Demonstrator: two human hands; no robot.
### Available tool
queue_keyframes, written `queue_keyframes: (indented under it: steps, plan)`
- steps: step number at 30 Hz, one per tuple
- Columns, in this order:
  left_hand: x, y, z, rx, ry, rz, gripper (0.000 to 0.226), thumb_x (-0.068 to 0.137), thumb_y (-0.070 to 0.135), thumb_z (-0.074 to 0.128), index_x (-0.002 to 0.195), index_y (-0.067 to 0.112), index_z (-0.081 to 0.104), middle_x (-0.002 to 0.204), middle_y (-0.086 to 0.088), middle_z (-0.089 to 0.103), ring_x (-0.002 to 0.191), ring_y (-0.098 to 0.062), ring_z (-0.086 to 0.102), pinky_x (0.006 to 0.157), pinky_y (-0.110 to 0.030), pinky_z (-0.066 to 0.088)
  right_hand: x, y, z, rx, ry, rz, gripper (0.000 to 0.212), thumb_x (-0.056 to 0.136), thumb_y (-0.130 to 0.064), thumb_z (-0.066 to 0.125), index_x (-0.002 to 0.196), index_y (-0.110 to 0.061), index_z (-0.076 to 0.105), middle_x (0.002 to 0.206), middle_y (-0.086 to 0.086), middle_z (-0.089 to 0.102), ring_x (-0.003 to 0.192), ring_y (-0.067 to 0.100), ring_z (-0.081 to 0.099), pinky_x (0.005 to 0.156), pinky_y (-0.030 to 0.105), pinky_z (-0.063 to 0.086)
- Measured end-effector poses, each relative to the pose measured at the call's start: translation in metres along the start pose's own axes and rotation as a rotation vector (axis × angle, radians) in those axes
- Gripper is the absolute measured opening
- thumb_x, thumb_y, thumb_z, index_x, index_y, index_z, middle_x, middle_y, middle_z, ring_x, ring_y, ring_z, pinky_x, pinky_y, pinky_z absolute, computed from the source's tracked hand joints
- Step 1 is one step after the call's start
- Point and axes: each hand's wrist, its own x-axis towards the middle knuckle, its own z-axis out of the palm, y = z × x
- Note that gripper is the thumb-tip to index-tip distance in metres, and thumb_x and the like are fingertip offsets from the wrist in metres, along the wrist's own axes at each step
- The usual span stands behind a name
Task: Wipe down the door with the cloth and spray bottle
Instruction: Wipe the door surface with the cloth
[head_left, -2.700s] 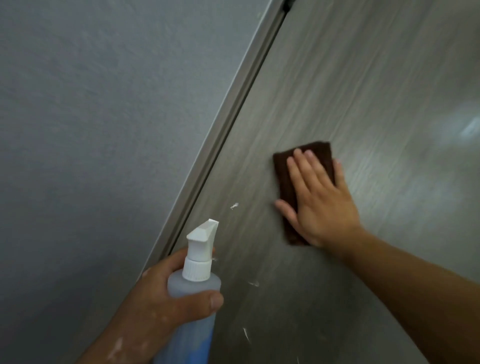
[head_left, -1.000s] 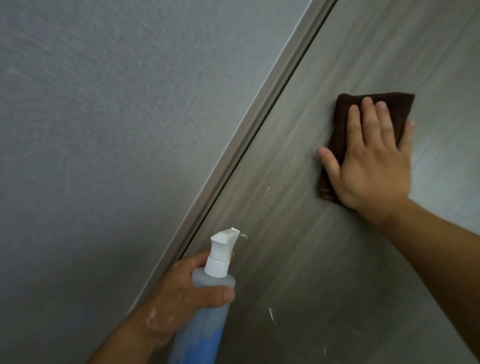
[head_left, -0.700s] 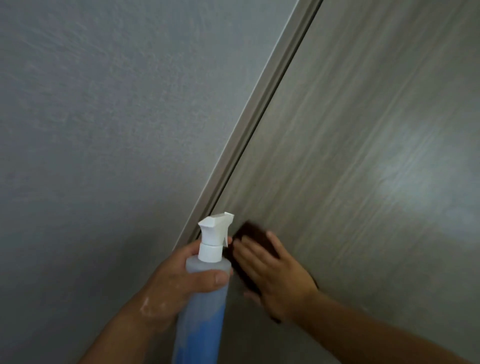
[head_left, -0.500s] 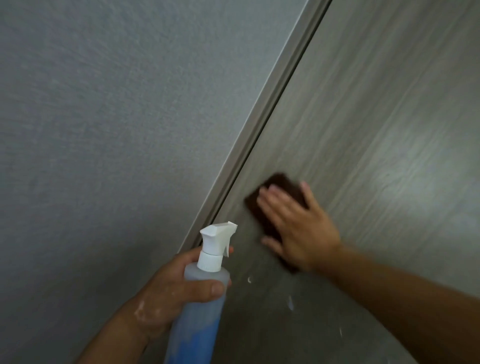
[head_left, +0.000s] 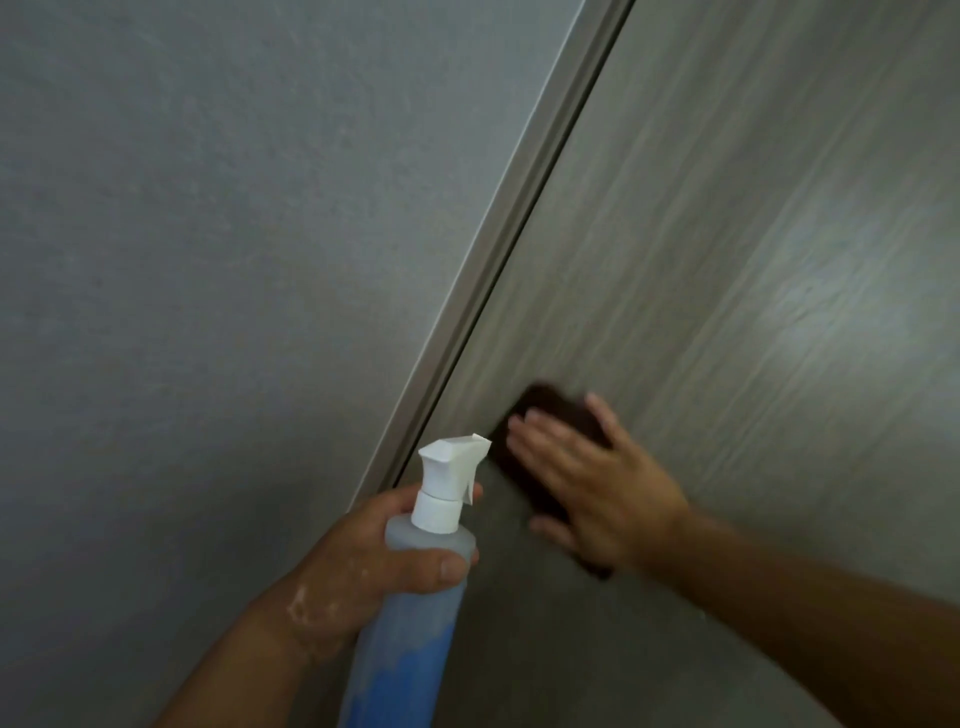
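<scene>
A grey-brown wood-grain door (head_left: 727, 260) fills the right side of the view, tilted. My right hand (head_left: 597, 493) presses a dark brown cloth (head_left: 540, 415) flat against the door near its left edge, fingers straight and blurred by motion. My left hand (head_left: 374, 561) grips a clear spray bottle (head_left: 410, 623) with blue liquid and a white trigger head (head_left: 449, 473), held just in front of the door's edge. White flecks lie on my left wrist.
The door frame (head_left: 519, 218) runs diagonally from top right to bottom middle. A grey textured wall (head_left: 208, 260) covers the left half. A bright reflection (head_left: 841, 291) shows on the door at right.
My right hand swept the cloth from high on the door down to its left edge by the bottle, and has shifted there with small strokes. The bottle has stayed low in my left hand.
</scene>
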Motion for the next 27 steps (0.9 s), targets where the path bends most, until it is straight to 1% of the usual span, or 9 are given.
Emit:
queue_keyframes:
  steps: [3,7,11,13,15,17,19,22,27]
  plan:
    - [0.001,-0.006,0.005,-0.018,0.000,-0.001,0.068,0.041,0.037,0.096,0.102,0.020,0.073,0.086,-0.017,0.069,0.073,-0.026,0.065,0.067,-0.038,0.053,0.055,0.066,-0.030,-0.023,0.046,0.306,0.082,0.100,-0.066,0.037,0.162,-0.012,0.035,0.169,0.007,0.031,0.158,0.023,0.024,0.125,0.067,0.010]
    - [0.003,-0.013,0.013,-0.019,0.031,-0.024,0.044,0.047,0.022,0.084,0.091,0.024,0.076,0.082,-0.014,0.071,0.069,-0.025,0.066,0.061,-0.034,0.054,0.073,0.060,-0.030,-0.006,0.087,0.396,0.080,0.104,-0.064,0.028,0.163,-0.011,0.030,0.171,0.009,0.025,0.160,0.026,0.018,0.125,0.067,0.006]
    - [0.001,-0.009,0.015,0.046,0.027,-0.022,0.044,0.049,0.022,0.082,0.093,0.023,0.076,0.083,-0.011,0.071,0.072,-0.022,0.065,0.064,-0.031,0.053,-0.006,-0.048,0.020,0.011,-0.009,-0.011,0.088,0.091,-0.067,0.060,0.157,-0.011,0.045,0.165,0.010,0.039,0.156,0.028,0.030,0.126,0.065,0.001]
    - [0.001,-0.003,0.012,0.142,0.003,-0.016,0.058,0.047,0.028,0.087,0.104,0.022,0.073,0.088,-0.009,0.071,0.078,-0.020,0.066,0.069,-0.031,0.052,-0.060,-0.086,0.029,-0.026,-0.171,-0.213,0.092,0.087,-0.071,0.063,0.157,-0.013,0.046,0.165,0.007,0.041,0.154,0.023,0.032,0.126,0.063,-0.007]
    - [0.000,0.002,0.010,0.193,-0.036,-0.013,0.070,0.047,0.032,0.089,0.113,0.022,0.069,0.093,-0.009,0.070,0.082,-0.019,0.066,0.072,-0.032,0.051,-0.083,-0.075,0.028,-0.042,-0.190,-0.286,0.091,0.088,-0.071,0.058,0.158,-0.014,0.044,0.165,0.004,0.041,0.154,0.020,0.033,0.126,0.063,-0.003]
    - [0.000,0.006,0.011,0.228,-0.065,-0.002,0.074,0.046,0.035,0.091,0.115,0.023,0.068,0.093,-0.012,0.068,0.083,-0.021,0.065,0.072,-0.033,0.051,-0.071,-0.028,0.013,-0.070,-0.097,-0.183,0.086,0.093,-0.068,0.049,0.160,-0.015,0.040,0.165,0.005,0.039,0.155,0.019,0.031,0.125,0.064,0.007]
    - [0.001,0.009,0.017,0.276,-0.074,-0.002,0.070,0.047,0.034,0.089,0.113,0.027,0.068,0.094,-0.016,0.067,0.083,-0.022,0.065,0.073,-0.034,0.051,-0.040,0.040,-0.013,-0.049,0.013,0.082,0.082,0.098,-0.066,0.044,0.162,-0.015,0.036,0.167,0.006,0.036,0.156,0.021,0.030,0.124,0.066,0.014]
    - [0.009,0.007,0.032,0.357,-0.106,-0.002,0.068,0.048,0.035,0.088,0.113,0.029,0.068,0.092,-0.010,0.068,0.083,-0.019,0.064,0.074,-0.036,0.050,-0.006,0.118,-0.054,-0.063,0.061,0.405,0.079,0.105,-0.066,0.034,0.163,-0.012,0.030,0.171,0.007,0.026,0.159,0.023,0.022,0.124,0.068,0.012]
    - [0.016,0.000,0.062,0.508,-0.197,0.011,0.064,0.050,0.035,0.089,0.109,0.024,0.067,0.093,-0.020,0.067,0.079,-0.014,0.061,0.073,-0.036,0.052,-0.010,0.083,-0.043,-0.030,0.103,0.623,0.084,0.105,-0.066,0.033,0.165,-0.008,0.022,0.174,0.010,0.016,0.161,0.027,0.011,0.124,0.067,0.010]
